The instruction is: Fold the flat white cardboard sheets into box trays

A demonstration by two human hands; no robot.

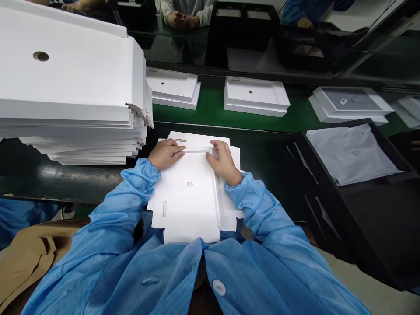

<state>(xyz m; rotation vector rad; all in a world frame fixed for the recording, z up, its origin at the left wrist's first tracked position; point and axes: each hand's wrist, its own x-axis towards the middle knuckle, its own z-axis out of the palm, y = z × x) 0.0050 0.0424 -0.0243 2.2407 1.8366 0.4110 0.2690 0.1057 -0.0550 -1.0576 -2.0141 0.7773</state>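
A flat white die-cut cardboard blank point(190, 197) with a small round hole and a slot lies on the dark table in front of me. My left hand point(166, 154) rests on its far left part, fingers stretched flat and pressing along a fold line. My right hand point(223, 161) sits on the far right part, fingers curled and pinching a folded flap of the blank. Both sleeves are blue.
A tall stack of white blanks point(72, 87) stands at the left. Folded white boxes point(173, 89) point(254, 97) point(351, 105) lie on the green belt beyond. A black tray point(377, 210) with a white sheet is at the right. Other people's hands point(180, 18) rest across the belt.
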